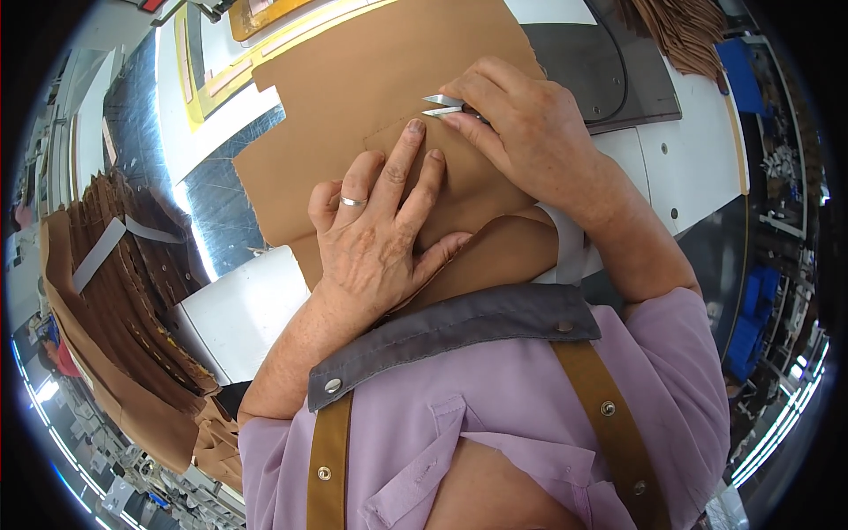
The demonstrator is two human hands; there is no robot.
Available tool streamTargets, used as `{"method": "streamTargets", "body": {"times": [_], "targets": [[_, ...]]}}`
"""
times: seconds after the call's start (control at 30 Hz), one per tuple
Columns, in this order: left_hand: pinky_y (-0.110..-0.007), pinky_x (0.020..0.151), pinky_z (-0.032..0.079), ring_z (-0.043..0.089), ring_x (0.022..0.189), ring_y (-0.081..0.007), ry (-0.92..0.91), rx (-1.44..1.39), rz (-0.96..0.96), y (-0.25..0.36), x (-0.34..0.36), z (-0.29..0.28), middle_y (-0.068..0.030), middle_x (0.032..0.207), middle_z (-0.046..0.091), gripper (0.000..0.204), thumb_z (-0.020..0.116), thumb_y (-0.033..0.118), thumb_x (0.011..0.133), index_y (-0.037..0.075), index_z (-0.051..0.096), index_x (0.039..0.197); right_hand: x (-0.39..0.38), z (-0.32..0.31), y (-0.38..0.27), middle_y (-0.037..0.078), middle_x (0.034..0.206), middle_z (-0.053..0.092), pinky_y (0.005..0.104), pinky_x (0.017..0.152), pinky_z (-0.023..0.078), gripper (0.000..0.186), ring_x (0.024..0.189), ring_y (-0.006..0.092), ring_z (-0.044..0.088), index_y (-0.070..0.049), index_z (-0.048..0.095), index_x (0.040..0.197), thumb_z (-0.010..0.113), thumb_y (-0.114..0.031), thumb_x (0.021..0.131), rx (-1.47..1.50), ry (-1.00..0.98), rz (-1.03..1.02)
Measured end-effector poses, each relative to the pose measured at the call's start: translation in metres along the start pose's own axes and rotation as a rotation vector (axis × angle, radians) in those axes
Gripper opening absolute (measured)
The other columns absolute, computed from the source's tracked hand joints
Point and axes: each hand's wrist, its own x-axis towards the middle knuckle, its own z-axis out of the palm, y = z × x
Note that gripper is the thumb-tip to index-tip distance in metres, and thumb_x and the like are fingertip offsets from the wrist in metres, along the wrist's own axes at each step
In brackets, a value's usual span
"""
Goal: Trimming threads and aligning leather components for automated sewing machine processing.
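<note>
A large piece of brown fabric (353,115) lies before me, its near part folded against my apron. My left hand (371,212) rests on it with the fingers spread, a ring on one of them. The index fingertip touches the cloth beside a faint stitched line. In my right hand (512,124) is a small pair of thread snips (442,105), held between thumb and fingers. Their two pointed blades stand apart and point left, just above the left index fingertip. The snips' handle is mostly hidden inside the hand.
Stacked brown fabric pieces (132,283) hang at the left, with a pale strip across them. Another brown stack (685,31) sits at the far right. Beyond the cloth lies a yellow-edged template (199,106). A dark plate with a cable (625,71) is on the right.
</note>
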Motion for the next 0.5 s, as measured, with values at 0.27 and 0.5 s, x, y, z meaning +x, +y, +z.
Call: {"method": "streamTargets", "body": {"times": [0.27, 0.5], "targets": [[-0.046, 0.109, 0.022, 0.047, 0.131, -0.0249, -0.029, 0.026, -0.02, 0.0003, 0.0015, -0.0008, -0.0013, 0.163, 0.042, 0.085, 0.075, 0.063, 0.081, 0.026, 0.051, 0.154, 0.0017, -0.002, -0.0041, 0.006, 0.097, 0.064, 0.0372, 0.068, 0.056, 0.021, 0.08, 0.026, 0.069, -0.007, 0.069, 0.109, 0.074, -0.013, 0.089, 0.006, -0.082, 0.056], [-0.048, 0.11, 0.022, 0.048, 0.131, -0.0253, -0.035, 0.036, -0.023, 0.0009, 0.0015, -0.0021, -0.001, 0.163, 0.043, 0.084, 0.076, 0.062, 0.081, 0.027, 0.053, 0.153, 0.0007, -0.001, -0.0046, 0.006, 0.097, 0.065, 0.037, 0.067, 0.056, 0.021, 0.079, 0.0257, 0.069, -0.007, 0.069, 0.108, 0.074, -0.013, 0.089, -0.016, -0.062, 0.07]]}}
